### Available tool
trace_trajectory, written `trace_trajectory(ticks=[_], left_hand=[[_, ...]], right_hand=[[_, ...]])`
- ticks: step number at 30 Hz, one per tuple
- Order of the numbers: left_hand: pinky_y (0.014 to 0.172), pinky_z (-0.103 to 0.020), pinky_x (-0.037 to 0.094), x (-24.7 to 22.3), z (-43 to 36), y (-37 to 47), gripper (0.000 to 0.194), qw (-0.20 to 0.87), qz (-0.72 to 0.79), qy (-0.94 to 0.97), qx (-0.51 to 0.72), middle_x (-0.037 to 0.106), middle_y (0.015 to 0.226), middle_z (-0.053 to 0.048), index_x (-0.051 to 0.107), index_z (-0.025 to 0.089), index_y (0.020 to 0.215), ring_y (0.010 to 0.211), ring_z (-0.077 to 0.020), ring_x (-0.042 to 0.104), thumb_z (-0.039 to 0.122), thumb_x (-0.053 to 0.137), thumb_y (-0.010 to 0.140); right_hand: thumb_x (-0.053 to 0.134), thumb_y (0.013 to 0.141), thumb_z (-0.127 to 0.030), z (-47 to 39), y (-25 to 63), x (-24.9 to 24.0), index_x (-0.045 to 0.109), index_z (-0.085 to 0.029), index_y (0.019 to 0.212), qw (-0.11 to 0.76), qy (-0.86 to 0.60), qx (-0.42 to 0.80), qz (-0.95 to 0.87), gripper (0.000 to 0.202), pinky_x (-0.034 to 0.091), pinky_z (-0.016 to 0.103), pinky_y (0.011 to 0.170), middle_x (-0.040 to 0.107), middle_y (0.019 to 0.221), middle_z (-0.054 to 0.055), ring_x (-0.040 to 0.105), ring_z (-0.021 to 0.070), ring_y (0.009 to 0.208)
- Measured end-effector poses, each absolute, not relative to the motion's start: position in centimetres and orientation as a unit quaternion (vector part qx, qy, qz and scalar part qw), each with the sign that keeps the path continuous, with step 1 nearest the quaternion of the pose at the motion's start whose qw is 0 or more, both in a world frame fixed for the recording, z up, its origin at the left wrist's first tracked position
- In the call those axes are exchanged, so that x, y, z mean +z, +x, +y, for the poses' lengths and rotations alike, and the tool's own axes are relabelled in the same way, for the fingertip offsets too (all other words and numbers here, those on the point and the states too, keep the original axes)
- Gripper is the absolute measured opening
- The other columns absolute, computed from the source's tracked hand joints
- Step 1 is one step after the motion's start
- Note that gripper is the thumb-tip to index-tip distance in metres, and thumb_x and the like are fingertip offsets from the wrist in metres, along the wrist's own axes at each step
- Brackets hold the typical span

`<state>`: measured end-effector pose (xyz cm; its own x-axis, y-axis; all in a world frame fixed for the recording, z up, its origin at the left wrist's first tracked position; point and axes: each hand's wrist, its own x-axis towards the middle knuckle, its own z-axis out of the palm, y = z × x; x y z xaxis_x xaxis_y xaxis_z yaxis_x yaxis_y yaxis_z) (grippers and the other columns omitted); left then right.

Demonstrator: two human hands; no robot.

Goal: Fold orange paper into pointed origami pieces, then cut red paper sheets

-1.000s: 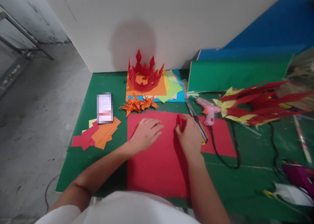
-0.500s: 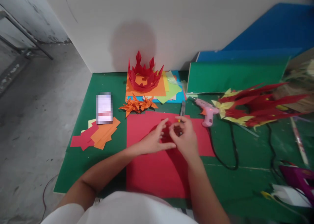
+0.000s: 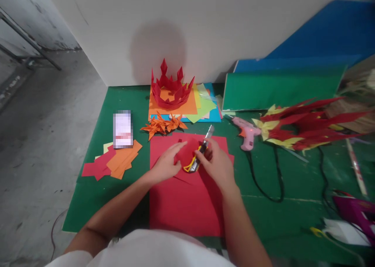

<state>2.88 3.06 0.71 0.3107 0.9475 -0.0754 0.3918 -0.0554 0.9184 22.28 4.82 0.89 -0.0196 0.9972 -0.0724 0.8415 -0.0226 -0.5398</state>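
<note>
My right hand (image 3: 216, 159) is closed round a utility knife (image 3: 197, 159) with a black and yellow handle. Its metal blade end points away from me, and the yellow tail faces my left hand. My left hand (image 3: 167, 163) curves its fingers and thumb about a raised piece of red paper (image 3: 187, 152); the exact grip is partly hidden. Both hands are above large red sheets (image 3: 187, 212) on the green table. Several folded orange paper flowers (image 3: 164, 125) lie just beyond the sheets.
A red paper crown (image 3: 171, 99) stands on coloured sheets (image 3: 208, 107) at the back. The phone (image 3: 123, 129) and paper strips (image 3: 123, 161) are at left. To the right lie a pink glue gun (image 3: 247, 134), its black cord (image 3: 258, 187) and a red-yellow paper piece (image 3: 310, 122).
The utility knife has turned and come nearer in my right hand. My left hand has moved left, and the red sheet that stuck out at right has shifted left.
</note>
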Motion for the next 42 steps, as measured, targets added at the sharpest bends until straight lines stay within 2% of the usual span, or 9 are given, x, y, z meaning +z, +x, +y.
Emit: trace_trajectory(ticks=[3,6,14,18,23,28,33,37,42], left_hand=[[0.113,-0.040,0.034,0.9,3.0,2.6,0.071,0.448,0.506,0.675,0.298,0.048,0.142,-0.008,0.045,0.023,0.138,0.135,-0.0222,0.040,-0.001,0.045,0.071],[0.112,-0.039,0.034,0.7,3.0,2.3,0.073,0.431,0.503,0.686,0.302,0.047,0.142,-0.009,0.045,0.022,0.137,0.135,-0.0216,0.040,-0.002,0.044,0.069],[0.108,-0.043,0.039,0.7,3.4,0.2,0.073,0.344,0.523,0.703,0.339,0.054,0.135,-0.008,0.052,0.023,0.131,0.129,-0.0226,0.047,-0.005,0.042,0.064],[0.105,-0.041,0.044,0.4,4.0,-1.1,0.069,0.290,0.509,0.731,0.350,0.058,0.129,-0.009,0.055,0.020,0.127,0.125,-0.0213,0.051,-0.005,0.041,0.064],[0.099,-0.035,0.048,-0.5,4.3,-1.8,0.069,0.245,0.484,0.762,0.354,0.059,0.129,-0.007,0.053,0.023,0.129,0.120,-0.0191,0.054,-0.004,0.041,0.067],[0.095,-0.031,0.051,-1.0,4.2,-1.9,0.060,0.153,0.449,0.775,0.417,0.064,0.120,-0.006,0.058,0.023,0.123,0.110,-0.0165,0.061,-0.003,0.041,0.072],[0.089,-0.034,0.054,-0.5,4.1,-2.0,0.039,0.045,0.482,0.739,0.470,0.067,0.109,-0.009,0.062,0.020,0.116,0.100,-0.0185,0.064,0.010,0.047,0.081],[0.092,-0.038,0.051,0.0,4.1,-2.1,0.035,0.048,0.521,0.699,0.488,0.066,0.110,-0.010,0.060,0.018,0.117,0.104,-0.0216,0.062,0.022,0.058,0.083],[0.102,-0.042,0.043,-0.2,3.6,-1.2,0.042,0.130,0.544,0.676,0.479,0.061,0.121,-0.011,0.053,0.021,0.127,0.116,-0.0228,0.055,0.025,0.056,0.086]], right_hand=[[0.050,0.084,-0.053,4.7,21.6,1.5,0.059,-0.025,0.106,0.096,-0.667,0.238,-0.699,0.037,0.030,0.026,0.050,0.063,0.069,0.002,0.057,0.0199,0.059],[0.051,0.084,-0.050,4.5,21.5,1.9,0.061,-0.025,0.099,0.086,-0.677,0.223,-0.696,0.031,0.028,0.025,0.049,0.066,0.070,0.002,0.058,0.0193,0.060],[0.045,0.086,-0.032,4.8,23.7,2.1,0.061,-0.021,0.115,0.180,-0.668,0.071,-0.718,0.035,0.036,0.031,0.058,0.063,0.073,0.007,0.053,0.0221,0.066],[0.036,0.091,-0.028,5.2,24.8,1.2,0.055,-0.021,0.130,0.162,-0.670,-0.003,-0.724,0.043,0.039,0.038,0.066,0.060,0.083,0.012,0.052,0.0259,0.074],[0.035,0.091,-0.024,5.2,24.8,0.6,0.054,-0.025,0.131,0.206,-0.666,-0.028,-0.716,0.044,0.042,0.048,0.077,0.058,0.107,0.017,0.052,0.0309,0.093],[0.036,0.094,-0.028,5.0,23.9,1.6,0.045,-0.024,0.137,0.270,-0.574,0.129,-0.762,0.044,0.044,0.043,0.088,0.065,0.111,0.011,0.057,0.0269,0.103],[0.049,0.090,-0.038,4.2,23.8,1.9,0.050,-0.026,0.133,0.255,-0.594,0.257,-0.718,0.045,0.050,0.034,0.067,0.069,0.099,0.007,0.062,0.0201,0.073],[0.059,0.082,-0.039,3.9,24.5,1.9,0.056,-0.027,0.127,0.306,-0.624,0.307,-0.650,0.046,0.046,0.028,0.054,0.065,0.084,0.002,0.049,0.0127,0.053],[0.067,0.073,-0.041,4.2,25.4,1.7,0.050,-0.029,0.127,0.464,-0.606,0.405,-0.503,0.058,0.045,0.026,0.054,0.046,0.071,-0.004,0.046,0.0122,0.056]])
